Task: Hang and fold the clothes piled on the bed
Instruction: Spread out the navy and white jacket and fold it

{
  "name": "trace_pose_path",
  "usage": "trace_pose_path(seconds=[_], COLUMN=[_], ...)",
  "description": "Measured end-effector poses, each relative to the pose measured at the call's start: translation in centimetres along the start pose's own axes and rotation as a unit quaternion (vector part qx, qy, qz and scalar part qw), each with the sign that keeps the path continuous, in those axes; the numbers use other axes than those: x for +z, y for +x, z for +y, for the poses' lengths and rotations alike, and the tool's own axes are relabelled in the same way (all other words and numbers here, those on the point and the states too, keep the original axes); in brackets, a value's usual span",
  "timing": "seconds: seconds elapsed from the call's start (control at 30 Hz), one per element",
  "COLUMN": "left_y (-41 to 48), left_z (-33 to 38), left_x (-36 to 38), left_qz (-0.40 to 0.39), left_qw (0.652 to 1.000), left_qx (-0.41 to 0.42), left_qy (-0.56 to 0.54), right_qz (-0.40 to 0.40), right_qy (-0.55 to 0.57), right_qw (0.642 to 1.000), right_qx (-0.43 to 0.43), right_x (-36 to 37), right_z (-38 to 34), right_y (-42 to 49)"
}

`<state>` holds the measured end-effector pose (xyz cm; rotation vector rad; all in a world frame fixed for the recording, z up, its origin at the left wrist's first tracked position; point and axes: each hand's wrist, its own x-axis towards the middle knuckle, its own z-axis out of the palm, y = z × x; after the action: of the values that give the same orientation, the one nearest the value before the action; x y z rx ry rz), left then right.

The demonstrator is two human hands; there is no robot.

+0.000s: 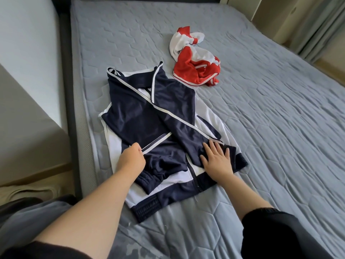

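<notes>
Two hands on the navy jacket [141,113]: left hand [130,159] pinches its striped sleeve [160,140], right hand [217,158] presses flat, fingers [214,146] spread.

A grey quilted bed [261,128] carries the clothes. A navy-and-white jacket [141,116] lies flat near its left edge. A crumpled red-and-white garment [194,58] lies beyond it.

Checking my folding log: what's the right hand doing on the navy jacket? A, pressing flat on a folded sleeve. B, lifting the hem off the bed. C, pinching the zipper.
A: the right hand lies with straight, spread fingers flat on a sleeve folded across the navy jacket.
</notes>
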<state>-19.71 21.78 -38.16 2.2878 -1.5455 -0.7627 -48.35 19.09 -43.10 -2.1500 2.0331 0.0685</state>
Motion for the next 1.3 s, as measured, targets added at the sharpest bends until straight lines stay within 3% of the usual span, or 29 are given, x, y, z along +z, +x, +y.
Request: trace_pose_path(seconds=[0.1,0.23,0.37,0.43,0.57,0.67,0.8,0.87,0.97,1.07,1.17,1.3], left_y=[-0.1,-0.3,-1.1,-1.6,-1.9,-1.5,-0.3,0.0,0.2,0.0,-0.1,-0.3], left_z=[0.1,0.8,1.3,0.9,0.4,0.6,0.4,0.0,-0.3,-0.2,0.0,0.2], left_x=[-0.3,0.1,2.3,3.8,4.7,4.1,2.8,2.3,1.8,1.9,2.4,3.5], left_qz=[0.008,0.077,-0.008,-0.064,-0.099,-0.096,-0.001,0.014,-0.017,0.03,0.062,-0.012], left_qw=[0.998,0.959,0.904,0.882,0.879,0.913,0.961,0.972,0.985,0.972,0.944,0.902], left_qx=[0.026,0.215,0.324,0.325,0.305,0.293,0.223,0.187,0.143,0.171,0.24,0.324], left_qy=[0.051,0.17,0.278,0.337,0.352,0.268,0.163,0.144,0.09,0.157,0.216,0.283], right_qz=[0.014,-0.002,0.069,0.072,-0.027,-0.002,0.065,0.03,-0.046,-0.054,-0.007,0.086], right_qy=[0.0,0.016,0.023,0.028,0.015,0.049,0.103,0.076,0.03,0.046,0.128,0.087], right_qw=[0.999,0.999,0.997,0.997,0.999,0.998,0.992,0.994,0.996,0.996,0.99,0.992], right_qx=[0.034,0.028,0.005,0.003,0.031,0.045,-0.024,-0.071,-0.066,-0.054,-0.066,0.013], right_x=[0.3,0.0,-0.5,-0.3,0.0,-1.2,-2.0,-1.6,-0.6,-0.4,-0.9,-1.5], right_z=[0.2,0.5,0.3,-0.3,-0.7,-1.9,-4.1,-4.8,-4.8,-3.9,-3.3,-2.1], right_y=[-0.1,-0.7,-0.9,-1.2,-1.2,-0.6,-0.9,-1.3,-1.6,-1.7,-1.7,-0.8])
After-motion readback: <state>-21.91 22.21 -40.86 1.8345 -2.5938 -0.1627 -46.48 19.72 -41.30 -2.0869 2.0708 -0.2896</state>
